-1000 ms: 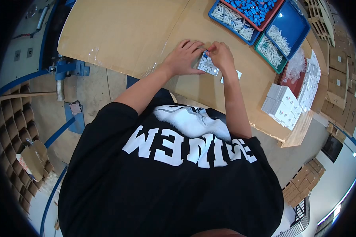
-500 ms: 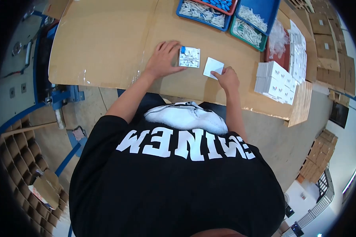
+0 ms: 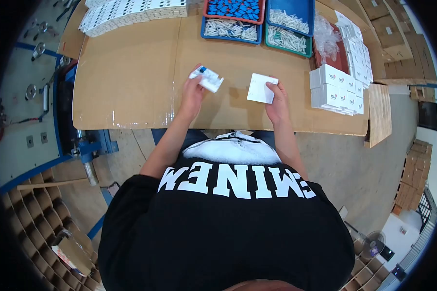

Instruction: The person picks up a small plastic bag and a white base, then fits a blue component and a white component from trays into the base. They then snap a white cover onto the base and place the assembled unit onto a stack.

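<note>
Both of my hands are raised over the cardboard-covered table. In my left hand is a white square piece with small fittings and a blue part near one corner, tilted and gripped by its left edge. A flat white square plate is pinched in my right hand, the thumb lying on its face. The two white pieces are apart, with bare cardboard showing between them.
Trays at the back hold blue parts, white plugs in a blue tray and white plugs in a green tray. Stacked white boxes stand on the right beside clear plastic bags. More white pieces line the back left.
My left hand has picked the square piece with the blue part up off the table and tilted it. My right hand has lifted the plate. The view has shifted, showing more of the table's back.
</note>
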Demonstrator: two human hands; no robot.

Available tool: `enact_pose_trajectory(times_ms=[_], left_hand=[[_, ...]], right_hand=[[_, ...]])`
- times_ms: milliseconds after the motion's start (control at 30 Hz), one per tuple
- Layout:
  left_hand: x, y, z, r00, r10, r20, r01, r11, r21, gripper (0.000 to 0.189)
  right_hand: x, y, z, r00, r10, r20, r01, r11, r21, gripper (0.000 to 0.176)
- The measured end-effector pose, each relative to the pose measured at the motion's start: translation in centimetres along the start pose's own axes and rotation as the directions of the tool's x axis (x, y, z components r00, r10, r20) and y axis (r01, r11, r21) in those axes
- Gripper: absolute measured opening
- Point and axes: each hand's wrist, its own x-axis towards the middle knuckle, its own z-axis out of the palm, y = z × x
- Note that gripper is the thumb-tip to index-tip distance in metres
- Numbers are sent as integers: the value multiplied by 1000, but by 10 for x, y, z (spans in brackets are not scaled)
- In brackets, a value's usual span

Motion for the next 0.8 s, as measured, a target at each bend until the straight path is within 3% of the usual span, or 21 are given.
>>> enact_pose_trajectory(times_ms=[33, 100, 167, 233, 333, 433, 800], left_hand=[[-10, 6, 9, 1000, -12, 13, 12, 1000, 2, 56], [-24, 19, 25, 992, -127, 4, 126, 977, -173, 56], [-27, 25, 37, 987, -153, -45, 146, 979, -140, 60], [-29, 35, 37, 979, -201, 21, 202, 975, -95, 62], [-33, 45, 47, 977, -213, 25, 214, 974, -75, 65], [-36, 52, 56, 976, -216, 41, 219, 970, -106, 67], [-37, 56, 58, 972, -236, 2, 236, 970, -62, 67]], right_hand=[[-1, 1, -3, 1000, -9, -14, 9, 1000, 6, 20], [2, 1, -10, 970, 180, 163, -228, 906, 357, 20], [-4, -1, -3, 962, 162, 219, -238, 892, 384, 19], [-8, -2, 6, 941, 178, 288, -302, 827, 474, 20], [-16, -7, 22, 963, 153, 222, -242, 852, 464, 22], [-17, -11, 20, 926, 174, 334, -332, 799, 502, 23], [-22, -15, 24, 933, 197, 300, -322, 829, 458, 20]])
